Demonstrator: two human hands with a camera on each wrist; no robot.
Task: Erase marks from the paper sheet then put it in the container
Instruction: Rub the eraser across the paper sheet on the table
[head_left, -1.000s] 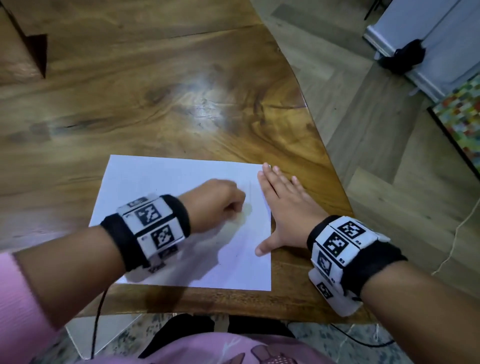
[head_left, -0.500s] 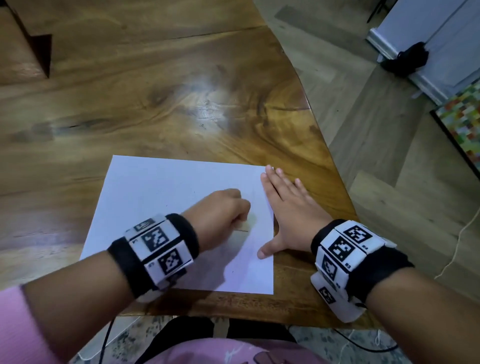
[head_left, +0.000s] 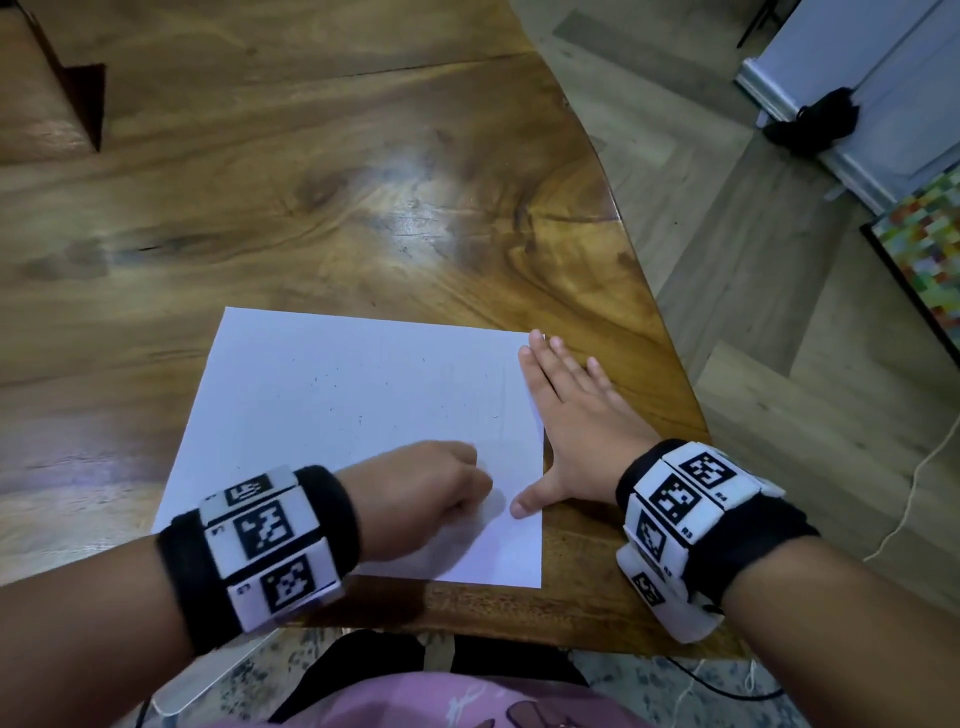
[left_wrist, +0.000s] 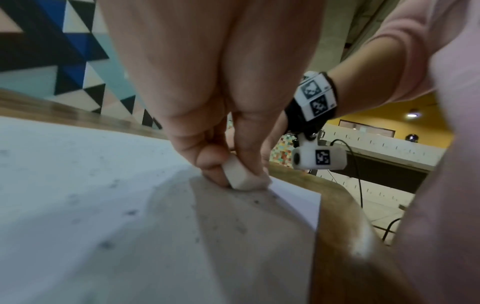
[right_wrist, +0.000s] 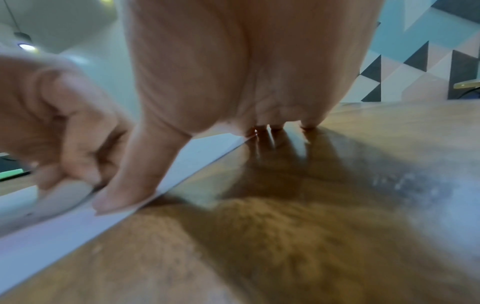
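**A:** What do I get from each camera, biggest things first?

**B:** From the head camera I see a broad wooden table (head_left: 363, 182) with a white paper sheet (head_left: 337, 415) lying flat near its front right corner. Fine dark specks are scattered over the sheet. The container is not in any view I have. Beyond the table edge there is wood-look flooring (head_left: 779, 364).

**A:** And the hands?

**B:** My right hand (head_left: 576, 431) lies flat, fingers straight and together, palm down. It rests mostly on the table just beside the sheet's right edge, with the thumb spread onto the paper. It grasps nothing. My left hand (head_left: 421, 493) sits on the sheet's lower right part, curled into a fist. From above I cannot see what is inside it.

**A:** Does the left wrist camera settle that?

**B:** Yes. There the fingers (left_wrist: 205, 152) and thumb pinch a small white eraser (left_wrist: 244, 176), its bottom face touching the paper. The same specks show close up, blurred. The other wrist's marker band and camera appear behind.

**A:** The right wrist camera?

**B:** It shows the thumb tip (right_wrist: 116, 197) pressing the sheet's edge (right_wrist: 182, 164) down, the fingertips touching bare wood further on, and the left fist at the frame's left side.
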